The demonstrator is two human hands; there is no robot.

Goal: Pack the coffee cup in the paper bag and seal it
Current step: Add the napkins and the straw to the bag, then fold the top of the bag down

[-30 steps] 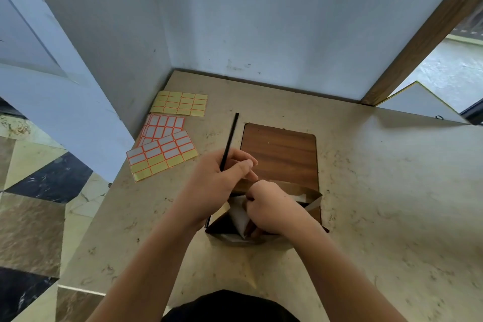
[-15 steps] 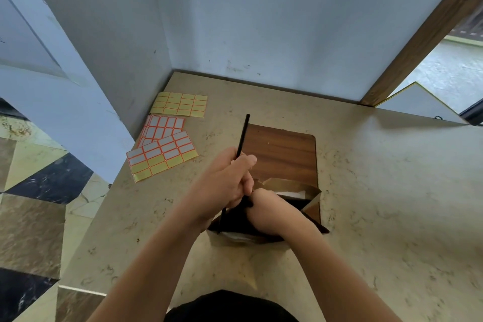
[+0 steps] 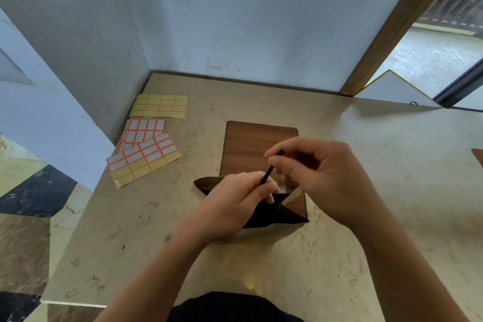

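A brown paper bag stands open on the table right in front of me, its inside dark. The coffee cup is hidden inside it or behind my hands. A thin black straw slants out of the bag's mouth, leaning to the right. My left hand lies over the bag's opening and grips the straw's lower part. My right hand is above the bag's right side and pinches the straw's top end between thumb and fingers.
A wooden board lies flat just behind the bag. Sheets of yellow and orange-edged label stickers lie at the left, near the wall. The marble table ends at a drop on the left and stretches out to the right.
My right hand has come out of the bag and risen to pinch the straw's top. The straw has tilted to the right and sunk lower towards the bag.
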